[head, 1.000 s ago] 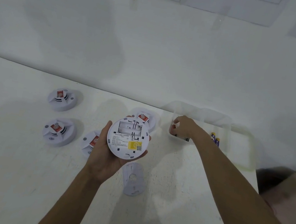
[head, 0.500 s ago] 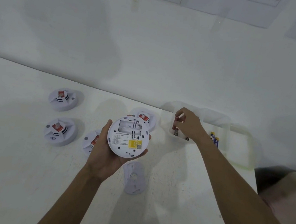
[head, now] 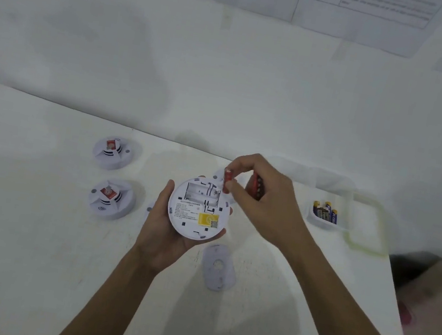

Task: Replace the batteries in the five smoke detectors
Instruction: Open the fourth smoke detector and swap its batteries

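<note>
Red battery point(head: 227, 178) is pinched between thumb and forefinger of the right hand point(head: 263, 203), at the rim of the open compartment point(head: 201, 194). More red batteries point(head: 256, 187) are clasped in the same hand. The upturned smoke detector point(head: 198, 213) is cradled in the left hand point(head: 165, 235) above the table point(head: 29, 238). A loose cover point(head: 218, 268) lies beside it, and dark batteries point(head: 325, 213) stand at right.

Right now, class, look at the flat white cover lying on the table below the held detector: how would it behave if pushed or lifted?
The cover looks thin and flat, so it is probably light and would slide, not roll, across the table. It lies flush, so its edge may be awkward to pinch; its central hole might help.
</note>
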{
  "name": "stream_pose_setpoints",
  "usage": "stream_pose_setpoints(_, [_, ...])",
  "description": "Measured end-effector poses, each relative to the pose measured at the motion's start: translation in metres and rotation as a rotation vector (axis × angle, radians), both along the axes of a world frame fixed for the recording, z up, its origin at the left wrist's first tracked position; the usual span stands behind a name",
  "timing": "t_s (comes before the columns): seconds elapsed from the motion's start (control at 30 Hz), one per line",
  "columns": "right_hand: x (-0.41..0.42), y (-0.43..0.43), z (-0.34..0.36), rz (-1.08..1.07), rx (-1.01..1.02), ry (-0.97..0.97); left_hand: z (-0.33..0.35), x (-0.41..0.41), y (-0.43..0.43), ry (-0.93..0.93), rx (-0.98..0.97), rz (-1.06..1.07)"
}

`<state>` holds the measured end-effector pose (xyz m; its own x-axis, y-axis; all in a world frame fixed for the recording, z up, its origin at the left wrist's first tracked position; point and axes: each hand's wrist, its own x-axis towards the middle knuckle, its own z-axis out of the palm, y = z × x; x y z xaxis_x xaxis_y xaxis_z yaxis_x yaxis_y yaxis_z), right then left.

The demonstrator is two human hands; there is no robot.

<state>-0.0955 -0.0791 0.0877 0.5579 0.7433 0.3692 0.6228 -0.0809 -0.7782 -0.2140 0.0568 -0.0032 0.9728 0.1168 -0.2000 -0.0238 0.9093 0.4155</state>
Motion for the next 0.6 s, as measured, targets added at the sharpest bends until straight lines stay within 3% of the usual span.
stream_pose_setpoints(0.13, [-0.019,0.022,0.008,0.073,-0.124,-0.236,0.0,-0.01,0.014,-0.01,0.048,0.007])
stream_pose_setpoints(0.4, [-0.041,0.064,0.004,0.155,-0.28,-0.494,0.005,-0.031,0.047,-0.003,0.103,0.003])
stream_pose_setpoints(0.6, [-0.048,0.092,0.007,0.168,-0.338,-0.565,0.01,-0.04,0.072,-0.029,0.067,-0.001])
